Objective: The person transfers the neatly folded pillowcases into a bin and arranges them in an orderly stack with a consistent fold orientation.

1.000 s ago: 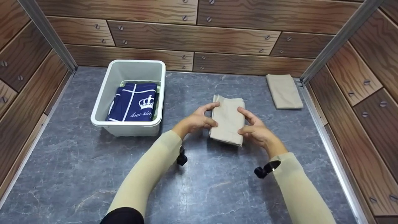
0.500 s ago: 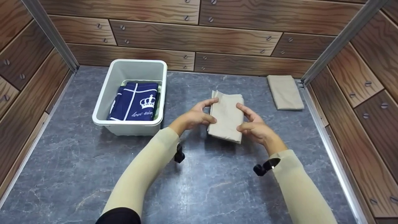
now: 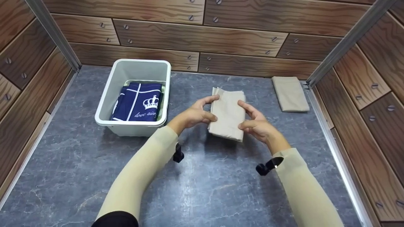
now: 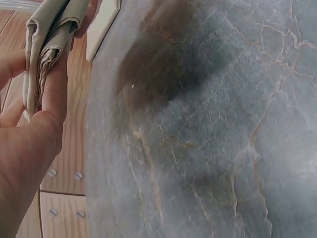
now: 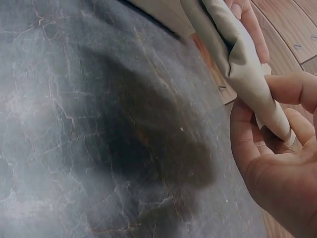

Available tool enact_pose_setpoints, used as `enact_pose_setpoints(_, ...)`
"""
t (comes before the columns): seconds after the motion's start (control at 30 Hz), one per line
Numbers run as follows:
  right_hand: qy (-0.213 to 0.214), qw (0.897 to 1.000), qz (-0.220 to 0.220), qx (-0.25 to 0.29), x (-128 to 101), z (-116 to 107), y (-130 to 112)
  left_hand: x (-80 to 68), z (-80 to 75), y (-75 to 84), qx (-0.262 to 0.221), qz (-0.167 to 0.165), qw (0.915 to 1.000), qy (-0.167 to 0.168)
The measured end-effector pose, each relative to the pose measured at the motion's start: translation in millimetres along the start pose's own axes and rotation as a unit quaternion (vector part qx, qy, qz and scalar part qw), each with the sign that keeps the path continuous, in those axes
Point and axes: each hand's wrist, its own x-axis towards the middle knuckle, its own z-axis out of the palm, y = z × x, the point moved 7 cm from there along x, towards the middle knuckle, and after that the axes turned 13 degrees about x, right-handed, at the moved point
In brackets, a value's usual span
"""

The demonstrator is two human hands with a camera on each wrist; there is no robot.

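A folded beige cloth [image 3: 227,115] is held between both hands above the grey marbled surface, its shadow falling below it. My left hand [image 3: 195,114] pinches its left long edge, thumb on top and fingers around the side. On the opposite edge my right hand [image 3: 260,126] grips in the same way. The left wrist view shows the stacked layers of the cloth [image 4: 47,49] between thumb and fingers. In the right wrist view the cloth's rounded fold [image 5: 252,79] lies between the right hand's thumb and curled fingers.
Left of the hands stands a light grey bin [image 3: 132,129] holding a folded navy cloth [image 3: 137,102] with a white crown print. Another folded beige cloth [image 3: 290,94] lies at the back right. Wood-patterned walls [image 3: 157,34] enclose the surface on the back and both sides.
Both hands have carried the beige cloth slightly away from the body and a little to the left, keeping their grip. The bin and the other beige cloth stay in place.
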Motion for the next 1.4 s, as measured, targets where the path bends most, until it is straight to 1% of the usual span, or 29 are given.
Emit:
enact_pose_setpoints(0.2, -0.001, 1.0, -0.003, -0.007, 3.0, 6.5, -5.9, -2.8, -3.4, 8.1, 0.007, -0.008, 0.9999, 0.006)
enact_pose_setpoints(0.4, 0.005, 1.0, -0.002, -0.016, 6.0, 13.5, -11.3, -3.3, -8.1, 16.4, 0.043, -0.001, 0.9989, 0.018)
enact_pose_setpoints(0.57, 0.011, 0.999, 0.002, -0.045, 9.4, 19.0, -13.0, -4.2, -9.6, 20.2, 0.08, -0.005, 0.9966, 0.019)
enact_pose_setpoints(0.7, 0.01, 0.998, 0.006, -0.061, 11.7, 23.3, -13.2, -5.9, -11.2, 21.7, 0.094, -0.01, 0.9954, 0.019)
enact_pose_setpoints(0.93, 0.009, 0.998, 0.011, -0.067, 15.1, 30.9, -14.2, -10.2, -15.1, 27.4, 0.119, -0.014, 0.9926, 0.023)
enact_pose_setpoints(1.07, 0.015, 0.997, 0.01, -0.078, 17.7, 36.8, -16.0, -12.6, -17.8, 31.1, 0.138, -0.017, 0.9897, 0.034)
enact_pose_setpoints(1.17, 0.019, 0.996, 0.007, -0.092, 19.7, 42.5, -17.6, -13.9, -20.1, 33.3, 0.16, -0.015, 0.9859, 0.047)
enact_pose_setpoints(1.4, 0.016, 0.994, 0.009, -0.107, 23.3, 54.7, -19.2, -18.6, -25.7, 37.6, 0.194, -0.009, 0.9789, 0.064)
